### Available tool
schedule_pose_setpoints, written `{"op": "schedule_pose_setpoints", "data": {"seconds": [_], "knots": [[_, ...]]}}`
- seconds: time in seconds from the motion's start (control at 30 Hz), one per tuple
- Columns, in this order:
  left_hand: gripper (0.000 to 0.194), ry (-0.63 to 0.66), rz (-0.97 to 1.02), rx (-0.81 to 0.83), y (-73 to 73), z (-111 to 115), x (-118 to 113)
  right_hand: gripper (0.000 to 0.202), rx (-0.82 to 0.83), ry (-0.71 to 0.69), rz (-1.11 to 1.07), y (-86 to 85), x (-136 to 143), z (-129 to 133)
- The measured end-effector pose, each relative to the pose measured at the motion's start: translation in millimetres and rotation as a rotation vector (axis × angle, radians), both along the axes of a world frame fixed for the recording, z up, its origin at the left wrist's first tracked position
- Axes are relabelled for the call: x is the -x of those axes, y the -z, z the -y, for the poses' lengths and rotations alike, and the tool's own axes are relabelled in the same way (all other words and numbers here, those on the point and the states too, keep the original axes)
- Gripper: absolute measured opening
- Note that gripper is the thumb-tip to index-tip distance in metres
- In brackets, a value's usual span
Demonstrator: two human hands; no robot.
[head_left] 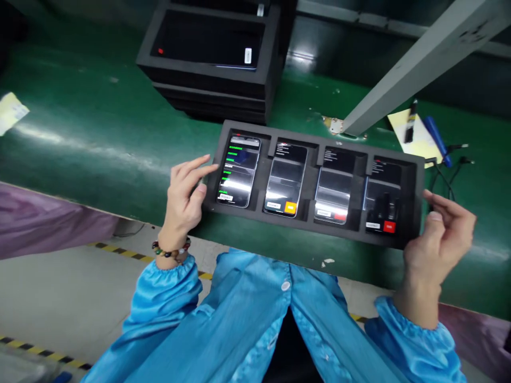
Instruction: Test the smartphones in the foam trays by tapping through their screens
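Note:
A long black foam tray [259, 214] lies at a slant on the green bench, holding several smartphones in separate slots. The leftmost phone [238, 173] shows green text lines; beside it, another phone [285, 178] has an orange block low on its screen. Farther right, a third phone [334, 186] and the end phone [383, 197] each show a red block. My left hand [186, 194], fingers stretched and apart, touches the tray's left end with its fingertips. At the right end, my right hand [441, 236] has its fingers loosely bent and apart against the edge.
Stacked black foam trays [211, 88] stand behind, phones in the top one. A grey metal post [399, 69] rises from the bench [99, 138] at back right. Near it lie yellow paper [421, 141], a black marker [411, 122], a blue pen [438, 141] and cables [449, 183].

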State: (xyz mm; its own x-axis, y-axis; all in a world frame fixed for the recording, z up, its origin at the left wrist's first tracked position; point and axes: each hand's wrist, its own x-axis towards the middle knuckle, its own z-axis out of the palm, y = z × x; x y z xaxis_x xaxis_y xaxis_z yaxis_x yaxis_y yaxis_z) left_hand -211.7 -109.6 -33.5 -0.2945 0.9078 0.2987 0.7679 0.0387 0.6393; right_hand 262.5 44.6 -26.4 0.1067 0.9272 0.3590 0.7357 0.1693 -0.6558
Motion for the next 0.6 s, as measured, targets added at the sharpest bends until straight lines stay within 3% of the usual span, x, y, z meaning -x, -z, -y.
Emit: {"op": "schedule_pose_setpoints", "data": {"seconds": [0.13, 0.23, 0.33, 0.47, 0.6], "knots": [[0.049, -0.132, 0.137, 0.143, 0.9, -7, -5, 0.053, 0.236, 0.088, -0.06, 6.2, -28, -17], [0.053, -0.144, 0.291, 0.167, 3.8, -13, -7, 0.057, 0.45, 0.131, -0.046, -0.2, -33, -31], [0.058, -0.144, 0.436, 0.142, 5.6, -15, -8, 0.059, 0.667, 0.123, -0.297, -12.3, -37, -34], [0.06, -0.158, 0.703, 0.135, 4.6, -15, -18, 0.056, 0.87, 0.227, -0.785, -23.5, -57, -8], [0.053, -0.12, 0.879, 0.144, -1.5, -28, -44, 0.054, 0.929, 0.407, -0.946, -24.6, -93, 35]]}}
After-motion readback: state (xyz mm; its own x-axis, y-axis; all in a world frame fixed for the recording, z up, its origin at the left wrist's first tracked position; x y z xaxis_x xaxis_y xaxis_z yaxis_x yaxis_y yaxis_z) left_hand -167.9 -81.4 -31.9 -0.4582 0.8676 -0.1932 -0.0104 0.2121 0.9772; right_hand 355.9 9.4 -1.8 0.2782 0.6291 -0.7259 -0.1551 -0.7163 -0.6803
